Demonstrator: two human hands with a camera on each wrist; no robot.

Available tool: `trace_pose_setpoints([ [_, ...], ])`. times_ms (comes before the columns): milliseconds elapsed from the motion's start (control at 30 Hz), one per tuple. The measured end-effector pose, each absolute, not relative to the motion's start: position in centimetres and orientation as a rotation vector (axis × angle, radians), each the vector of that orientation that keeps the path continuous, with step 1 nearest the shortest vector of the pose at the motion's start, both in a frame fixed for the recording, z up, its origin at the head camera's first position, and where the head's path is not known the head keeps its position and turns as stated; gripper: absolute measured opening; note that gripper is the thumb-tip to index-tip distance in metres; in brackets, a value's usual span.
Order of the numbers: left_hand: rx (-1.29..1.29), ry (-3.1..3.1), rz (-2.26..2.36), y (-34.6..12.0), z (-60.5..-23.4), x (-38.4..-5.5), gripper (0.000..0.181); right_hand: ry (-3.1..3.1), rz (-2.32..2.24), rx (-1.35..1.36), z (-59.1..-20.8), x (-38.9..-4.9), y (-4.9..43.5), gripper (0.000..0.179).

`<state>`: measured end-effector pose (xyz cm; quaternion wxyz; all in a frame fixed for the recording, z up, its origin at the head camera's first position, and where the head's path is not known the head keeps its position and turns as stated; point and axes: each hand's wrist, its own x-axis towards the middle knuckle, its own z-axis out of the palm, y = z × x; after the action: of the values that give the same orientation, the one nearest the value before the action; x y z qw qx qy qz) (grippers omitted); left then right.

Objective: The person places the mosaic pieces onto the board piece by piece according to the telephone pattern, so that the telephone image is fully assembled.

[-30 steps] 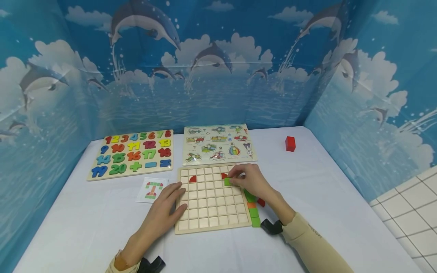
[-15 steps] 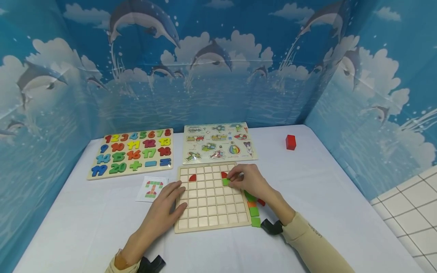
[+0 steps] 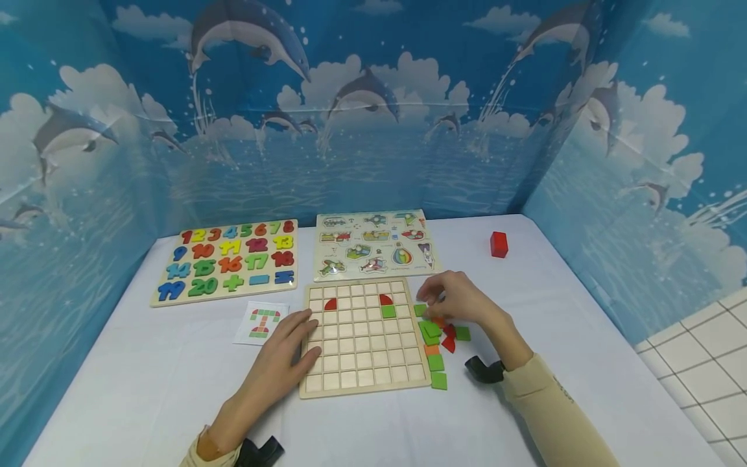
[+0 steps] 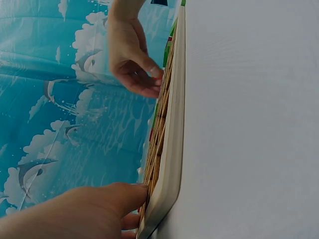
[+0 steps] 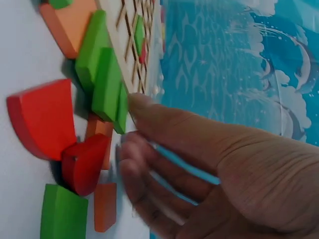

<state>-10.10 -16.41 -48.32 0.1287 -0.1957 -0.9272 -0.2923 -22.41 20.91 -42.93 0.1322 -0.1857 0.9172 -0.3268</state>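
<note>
My left hand [image 3: 280,353] rests on the left edge of a wooden grid board [image 3: 348,360], fingers extended over its rim. My right hand [image 3: 458,298] hovers beside the board's right edge, over a pile of loose tiles. In the right wrist view its thumb and fingers stand apart with nothing between them, the thumb tip close to stacked green tiles [image 5: 107,84]. Red quarter-circle pieces [image 5: 45,119] and orange tiles [image 5: 104,206] lie nearby. On the grid sit two red quarter-circles, one at left [image 3: 331,304], the other directly above a green square [image 3: 388,312].
A pattern card [image 3: 261,322] lies left of the board. Behind are a number puzzle [image 3: 222,263] and a vehicle picture puzzle [image 3: 373,246]. A red block [image 3: 498,244] stands at the back right. Dolphin-print curtains [image 3: 373,168] enclose the white table.
My right hand set the green square into the cell below the right red quarter-circle, let go, and moved right to the loose tiles. The left hand stayed in place.
</note>
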Motion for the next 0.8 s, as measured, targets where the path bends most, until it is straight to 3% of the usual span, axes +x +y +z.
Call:
trace_pose_setpoints([
  [433, -0.575, -2.682, -0.868, -16.6, -48.4, -10.3, 0.056, 2.716, -0.840, -0.467, -42.9, -22.3, 20.0, 0.023],
  [800, -0.575, -2.671, -0.863, -16.6, -48.6, -10.2, 0.055, 2.775, -0.990, -0.587, -41.7, -22.3, 18.2, 0.005],
])
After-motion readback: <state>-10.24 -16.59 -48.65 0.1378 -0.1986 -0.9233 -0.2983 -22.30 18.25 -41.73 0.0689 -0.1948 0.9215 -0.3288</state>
